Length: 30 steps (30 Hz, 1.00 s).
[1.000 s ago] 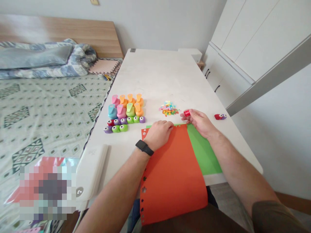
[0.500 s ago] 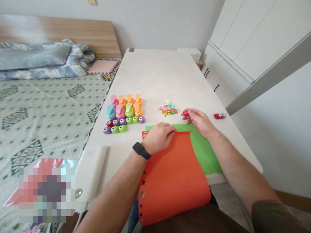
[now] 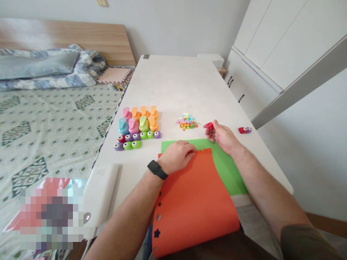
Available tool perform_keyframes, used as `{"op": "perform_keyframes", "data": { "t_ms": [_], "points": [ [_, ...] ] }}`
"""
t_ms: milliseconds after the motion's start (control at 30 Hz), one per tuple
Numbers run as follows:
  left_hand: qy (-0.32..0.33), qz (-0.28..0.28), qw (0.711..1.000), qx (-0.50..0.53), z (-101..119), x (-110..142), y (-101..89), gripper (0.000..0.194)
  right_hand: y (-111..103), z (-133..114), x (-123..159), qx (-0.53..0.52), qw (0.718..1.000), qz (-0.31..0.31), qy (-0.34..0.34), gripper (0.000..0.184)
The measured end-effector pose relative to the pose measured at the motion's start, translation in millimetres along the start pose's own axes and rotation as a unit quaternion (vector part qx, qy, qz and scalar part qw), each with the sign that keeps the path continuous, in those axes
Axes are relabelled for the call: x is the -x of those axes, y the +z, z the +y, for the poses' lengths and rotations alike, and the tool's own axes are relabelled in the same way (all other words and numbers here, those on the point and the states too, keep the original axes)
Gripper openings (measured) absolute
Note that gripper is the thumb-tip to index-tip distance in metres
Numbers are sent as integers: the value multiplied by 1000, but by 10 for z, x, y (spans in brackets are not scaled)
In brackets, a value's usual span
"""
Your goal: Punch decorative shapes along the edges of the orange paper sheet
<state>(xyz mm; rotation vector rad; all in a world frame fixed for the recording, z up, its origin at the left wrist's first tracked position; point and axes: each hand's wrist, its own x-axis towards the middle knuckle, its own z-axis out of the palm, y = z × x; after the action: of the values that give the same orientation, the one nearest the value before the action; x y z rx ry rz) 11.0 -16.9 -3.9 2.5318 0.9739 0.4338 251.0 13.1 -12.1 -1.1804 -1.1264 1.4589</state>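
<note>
An orange sheet of paper (image 3: 195, 202), with shapes punched along its left and top edges, hangs over the near table edge towards my lap. My left hand (image 3: 177, 155) is closed on its top edge, wearing a black watch on the wrist. Under it lies a green sheet (image 3: 230, 173). Out to the right, my right hand (image 3: 222, 137) grips a small red craft punch (image 3: 209, 126) between thumb and fingers, above the table. A pile of colourful paper cutouts (image 3: 187, 122) lies just left of that punch.
Rows of large and small craft punches (image 3: 132, 124) stand on the left of the white table (image 3: 176, 79). Two small punches (image 3: 244, 130) sit near its right edge. A white device (image 3: 101, 195) lies at the near left corner, beside the bed (image 3: 59, 137).
The orange sheet has slid slightly down towards me with my left hand. My right hand has turned the red punch a little, staying near the same place.
</note>
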Motion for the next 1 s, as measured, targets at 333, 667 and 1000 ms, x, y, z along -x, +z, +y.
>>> {"op": "perform_keyframes", "data": {
  "t_ms": [333,667,1000],
  "points": [
    [-4,6,1000,-1,-11,1,29,19,12,-90,15,-82,994,-27,66,57],
    [-3,12,1000,-5,-16,8,44,18,105,-220,-153,-87,992,-33,82,39],
    [1,20,1000,-2,-52,10,78,17,368,-129,-488,-18,995,24,97,32]
  ]
}}
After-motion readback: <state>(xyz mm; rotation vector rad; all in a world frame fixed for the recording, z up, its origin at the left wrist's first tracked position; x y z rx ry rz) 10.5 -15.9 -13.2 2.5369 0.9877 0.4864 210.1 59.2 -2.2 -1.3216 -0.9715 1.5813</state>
